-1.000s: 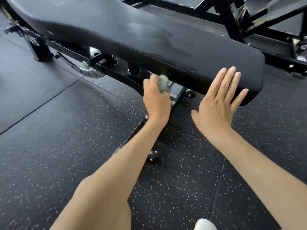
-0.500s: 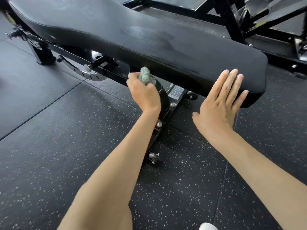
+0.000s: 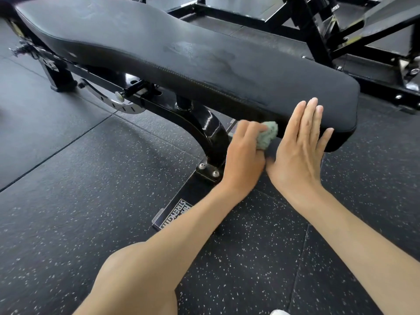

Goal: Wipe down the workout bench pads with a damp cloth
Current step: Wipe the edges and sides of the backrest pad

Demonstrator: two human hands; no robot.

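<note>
Gripping a balled cloth [image 3: 269, 134] against the bench pad [image 3: 204, 64], frame centre, your left hand [image 3: 244, 158] crowds your flat right hand [image 3: 297, 153]; wiping rightward could bump it

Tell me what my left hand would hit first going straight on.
Probably the pad, at its lower side edge; the left hand aims the cloth there. Depth is unclear.

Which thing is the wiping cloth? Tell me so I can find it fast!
Find the long black bench pad across the picture, then follow its near edge toward the rounded end. The cloth is the small wad the left hand grips there, beside the flat right hand. It is the only pale green thing around.
</note>
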